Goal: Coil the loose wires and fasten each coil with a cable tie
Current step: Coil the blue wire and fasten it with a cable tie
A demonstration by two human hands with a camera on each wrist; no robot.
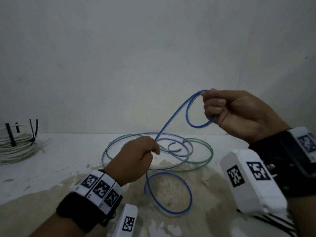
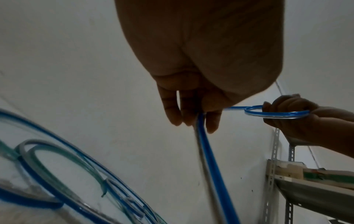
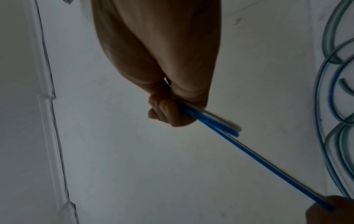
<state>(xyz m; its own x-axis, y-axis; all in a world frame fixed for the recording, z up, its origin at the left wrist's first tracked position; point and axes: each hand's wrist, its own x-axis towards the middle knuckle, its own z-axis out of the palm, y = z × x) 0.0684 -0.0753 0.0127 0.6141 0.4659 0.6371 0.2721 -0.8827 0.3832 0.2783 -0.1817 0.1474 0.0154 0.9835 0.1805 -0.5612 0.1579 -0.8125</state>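
Observation:
A blue wire (image 1: pixel 172 115) runs up from the table to my right hand (image 1: pixel 229 113), which is raised and grips a small loop (image 1: pixel 196 124) of it in a fist. The same loop (image 2: pixel 277 114) shows in the left wrist view, and the right wrist view shows the blue wire (image 3: pixel 268 165) stretched taut. My left hand (image 1: pixel 136 156) sits lower, above the table, and pinches the blue wire (image 2: pixel 206 144) between thumb and fingers. More blue wire lies in loose loops (image 1: pixel 169 192) on the table. A green wire (image 1: pixel 201 161) lies in wide loops beneath.
A white coil (image 1: pixel 15 147) bound with black cable ties (image 1: pixel 34 130) lies at the far left of the table (image 1: pixel 68 151). A pale wall rises right behind the table. A metal shelf rack (image 2: pixel 287 174) stands to the right.

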